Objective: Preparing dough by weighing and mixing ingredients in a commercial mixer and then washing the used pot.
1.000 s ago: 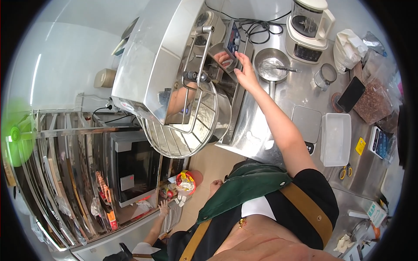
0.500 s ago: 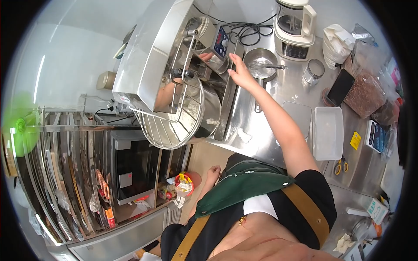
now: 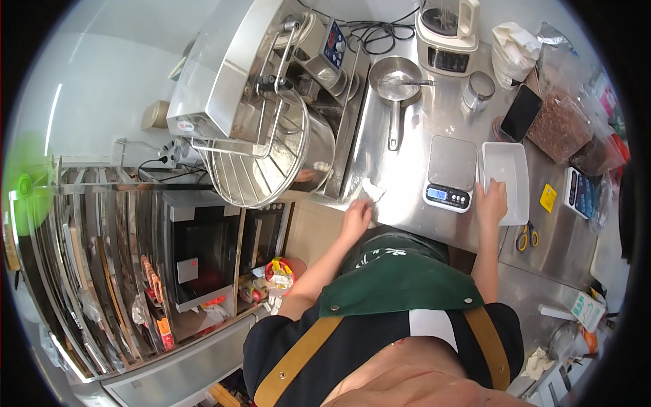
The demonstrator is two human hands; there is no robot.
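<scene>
My left hand (image 3: 359, 217) rests at the counter's front edge, fingers curled, beside a crumpled white piece (image 3: 373, 190); what it holds, if anything, is hidden. At the left rim of a white plastic tub (image 3: 512, 176), my right hand (image 3: 489, 197) has its fingers wrapped over the side. Between my hands lies a kitchen scale (image 3: 451, 163) with a lit blue display. Behind the scale stand a steel pan (image 3: 394, 129) and a round metal canister (image 3: 479, 88).
A large steel mixer (image 3: 217, 74) with a caged bowl (image 3: 264, 169) fills the left. A blender (image 3: 444, 57), phone (image 3: 521, 112), bagged brown food (image 3: 556, 125), second scale (image 3: 580, 190) and scissors (image 3: 525, 237) are at the back and right. A rack of trays (image 3: 102, 258) stands lower left.
My right hand has come down from the mixer's control panel to the tub. My left hand has risen to the counter edge. A co-worker's arm at lower left is out of sight.
</scene>
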